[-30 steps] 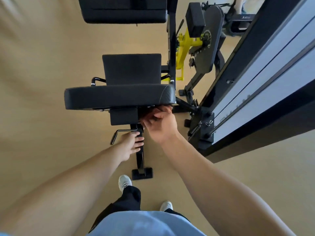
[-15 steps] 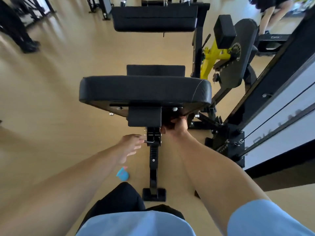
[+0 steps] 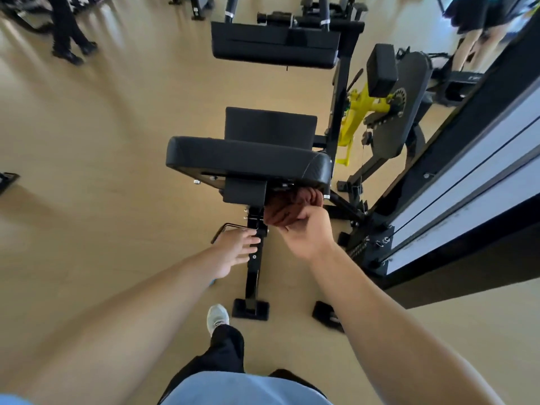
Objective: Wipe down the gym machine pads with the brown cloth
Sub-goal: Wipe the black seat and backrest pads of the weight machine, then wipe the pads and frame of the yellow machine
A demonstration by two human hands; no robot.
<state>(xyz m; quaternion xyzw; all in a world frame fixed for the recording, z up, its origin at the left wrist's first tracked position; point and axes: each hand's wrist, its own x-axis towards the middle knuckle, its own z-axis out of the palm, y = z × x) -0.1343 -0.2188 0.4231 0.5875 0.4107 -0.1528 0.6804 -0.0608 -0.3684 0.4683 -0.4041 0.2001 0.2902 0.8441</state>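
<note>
Your right hand (image 3: pixel 306 229) holds the brown cloth (image 3: pixel 292 204) bunched against the underside of the near pad (image 3: pixel 248 157), at its right end; your left hand (image 3: pixel 236 249) rests with fingers loosely spread on the black post (image 3: pixel 257 258) below, gripping nothing that shows.

The risks, as they appear from here: the cloth is working among bolts and brackets under the pad, and a fold could snag on that hardware and pull free of your fingers; a wad this tight would likely touch only a narrow strip per pass, leaving patches unwiped; your left fingers lie close to the bent adjustment handle (image 3: pixel 226 228), and a nudge there might shift the pad while your right hand is beneath it.

The cloth looks dark reddish-brown, soft and crumpled into thick folds, part of it hidden in the shadow under the pad; whether it is damp cannot be told.

The pad is black, smooth and faintly glossy, stitched at its right corner; a second pad (image 3: pixel 270 127) stands just beyond it and a third (image 3: pixel 274 43) farther off, both apparently yet to be reached.
</note>
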